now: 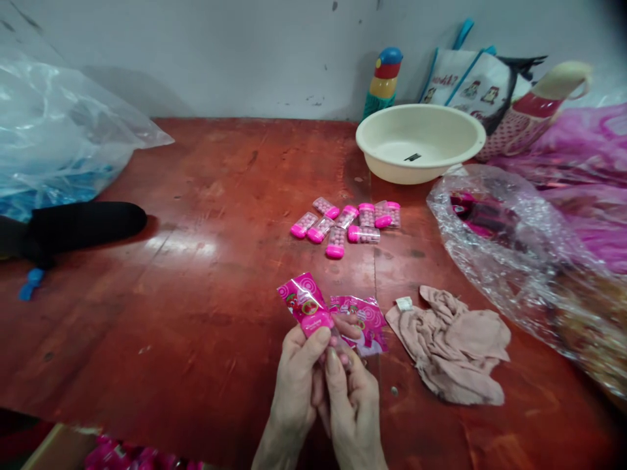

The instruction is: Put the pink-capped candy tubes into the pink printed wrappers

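My left hand (296, 382) pinches a pink printed wrapper (305, 305) between thumb and fingers, its free end sticking up and away. My right hand (353, 406) sits close against the left, fingers closed around a small item mostly hidden between both hands. A second pink wrapper (366, 321) lies flat on the red wooden table (196, 274) just beyond my fingers. Farther off rests a cluster of several small clear candy cases with pink caps (349, 224).
A crumpled beige cloth (453, 343) lies right of my hands. A cream plastic basin (420, 141) stands at the back, with a toy bottle (385, 79) and bags behind it. Clear plastic bags sit at the right (519, 254) and left (53, 143). A black object (83, 224) lies left.
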A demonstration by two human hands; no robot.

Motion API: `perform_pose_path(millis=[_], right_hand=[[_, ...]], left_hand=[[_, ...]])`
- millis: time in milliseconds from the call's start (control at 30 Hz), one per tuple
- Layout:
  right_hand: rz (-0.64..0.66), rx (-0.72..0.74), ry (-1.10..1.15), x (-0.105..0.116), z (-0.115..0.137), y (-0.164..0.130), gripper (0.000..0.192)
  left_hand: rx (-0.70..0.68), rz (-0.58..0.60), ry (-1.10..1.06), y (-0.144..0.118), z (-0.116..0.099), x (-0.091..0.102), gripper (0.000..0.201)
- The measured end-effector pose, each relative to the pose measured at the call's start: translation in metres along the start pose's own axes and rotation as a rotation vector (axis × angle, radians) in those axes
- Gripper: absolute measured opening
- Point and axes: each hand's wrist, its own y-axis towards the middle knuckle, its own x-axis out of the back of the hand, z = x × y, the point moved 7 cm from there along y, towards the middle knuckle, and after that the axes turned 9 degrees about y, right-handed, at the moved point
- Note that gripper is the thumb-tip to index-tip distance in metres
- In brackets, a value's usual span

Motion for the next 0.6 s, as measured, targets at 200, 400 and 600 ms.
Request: perform_pose_path(millis=[200,400,600], right_hand=[[-0.094,0.199,-0.227,0.012,0.008,0.006,0.038],[0.124,0.187,-0.393,0.010,0.033,0.021,0.035],[0.103,0.291,-0.291,0.021,0.071,0.042,0.020]], left_hand=[[0.039,0.074,0.017,0.001,0.011,-0.009,0.019],[-0.057,-0.015,0.098,0.005,-0.004,0.016,0.011],[0.062,0.223,0.200,0.001,0.009,0.005,0.015]])
